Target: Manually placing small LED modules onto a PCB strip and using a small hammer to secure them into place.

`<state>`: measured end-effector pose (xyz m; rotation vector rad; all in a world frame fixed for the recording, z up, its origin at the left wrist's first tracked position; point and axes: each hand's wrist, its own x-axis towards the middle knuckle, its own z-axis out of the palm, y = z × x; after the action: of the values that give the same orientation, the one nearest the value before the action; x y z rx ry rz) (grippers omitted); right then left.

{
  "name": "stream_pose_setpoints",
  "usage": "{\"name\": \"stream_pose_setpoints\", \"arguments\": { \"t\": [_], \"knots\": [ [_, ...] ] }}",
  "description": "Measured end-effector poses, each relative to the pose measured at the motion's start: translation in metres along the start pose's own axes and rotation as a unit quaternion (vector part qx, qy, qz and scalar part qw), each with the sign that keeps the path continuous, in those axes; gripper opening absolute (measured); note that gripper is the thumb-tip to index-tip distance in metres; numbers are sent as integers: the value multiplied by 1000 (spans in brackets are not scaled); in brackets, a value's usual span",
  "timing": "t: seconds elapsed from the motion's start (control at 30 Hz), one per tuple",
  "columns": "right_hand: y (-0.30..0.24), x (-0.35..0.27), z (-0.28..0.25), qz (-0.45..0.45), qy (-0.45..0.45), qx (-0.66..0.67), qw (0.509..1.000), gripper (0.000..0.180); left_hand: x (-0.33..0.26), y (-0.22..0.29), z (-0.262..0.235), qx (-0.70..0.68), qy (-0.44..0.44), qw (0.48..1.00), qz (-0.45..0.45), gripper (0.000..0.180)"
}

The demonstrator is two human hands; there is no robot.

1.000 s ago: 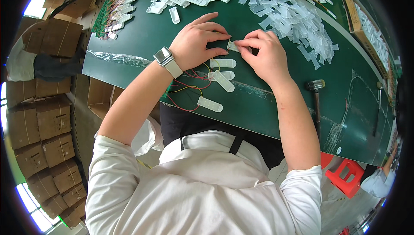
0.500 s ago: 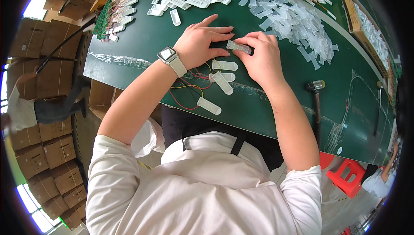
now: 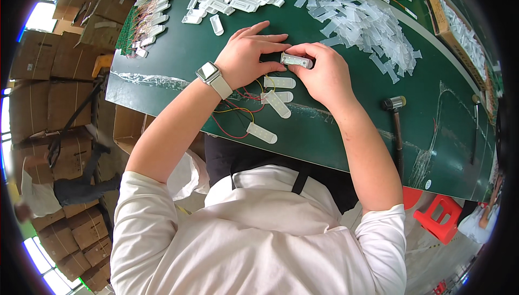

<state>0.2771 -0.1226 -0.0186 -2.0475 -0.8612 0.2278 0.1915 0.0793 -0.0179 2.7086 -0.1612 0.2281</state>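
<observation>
The right hand [image 3: 327, 76] has moved its fingers back along a small dotted piece [image 3: 296, 61], so more of it shows now than a second ago. Its grip is pinching that piece, between the two hands, over the green bench [image 3: 178, 60]. The left hand [image 3: 246, 57] is at the other end; I cannot tell if its grip holds on. Four pale pieces [image 3: 263, 133] lie on the near side, and a hammer [image 3: 394, 103] lies off to the right.
</observation>
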Motion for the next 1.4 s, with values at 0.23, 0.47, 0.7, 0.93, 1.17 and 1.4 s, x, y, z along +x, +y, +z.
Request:
{"name": "stream_pose_setpoints", "arguments": {
  "t": [0.23, 0.47, 0.7, 0.93, 1.17, 1.4],
  "knots": [
    [9, 3, 0, 45, -45, 98, 993, 21, 0, 3, -1, 20, 13, 1000, -1, 43],
    [-1, -3, -2, -2, -63, 17, 998, 21, -1, 8, -7, 51, 19, 999, -1, 43],
    [-6, -1, -7, 38, -89, 21, 995, 25, 7, -2, -32, -105, 52, 989, 90, 22],
    [-1, -1, -2, 4, -75, 17, 997, 24, 15, -3, -30, -122, 62, 986, 91, 8],
    [7, 2, 2, -41, -68, 81, 994, 23, 19, 0, -21, -105, 114, 982, 107, 8],
    [7, 2, 1, 17, -87, 84, 993, 26, 21, -1, -18, -77, 137, 980, 122, 9]
  ]
}}
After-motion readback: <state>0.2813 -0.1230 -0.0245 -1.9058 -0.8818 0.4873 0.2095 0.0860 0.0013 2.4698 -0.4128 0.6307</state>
